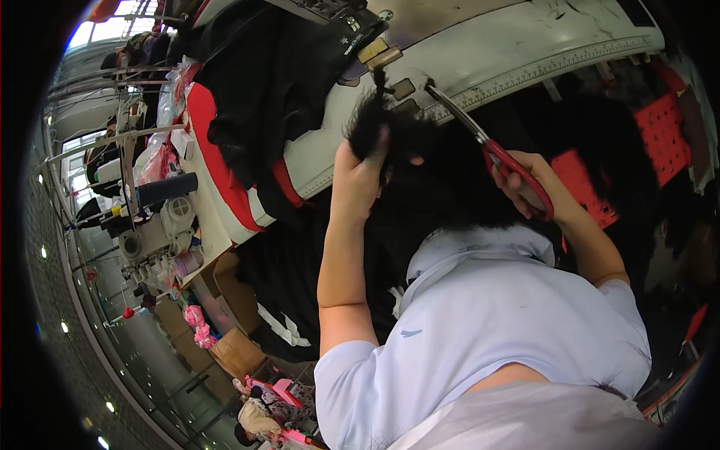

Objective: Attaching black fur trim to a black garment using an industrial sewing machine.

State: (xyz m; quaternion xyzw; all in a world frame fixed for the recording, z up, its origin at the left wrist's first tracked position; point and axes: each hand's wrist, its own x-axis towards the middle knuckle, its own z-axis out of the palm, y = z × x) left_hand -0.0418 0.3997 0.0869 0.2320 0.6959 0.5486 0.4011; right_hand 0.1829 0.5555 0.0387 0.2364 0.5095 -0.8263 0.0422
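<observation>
My left hand [364, 169] is closed on a piece of black furry fabric [461, 176], and a tuft of it sticks up above the fingers. The rest of the fabric spreads dark over my lap, so its outline is hard to make out. My right hand [521, 184] grips scissors [484, 139] by their red handles. Their metal blades point up and left over the table edge, to the right of my left hand. A small dark bit lies at the blade tips.
In front is a white sewing table [480, 60] with a ruler strip along its edge and part of a sewing machine [330, 34]. Black cloth [262, 82] covers its left side. A red perforated crate [664, 139] stands at the right. Cardboard boxes [236, 352] are lower left.
</observation>
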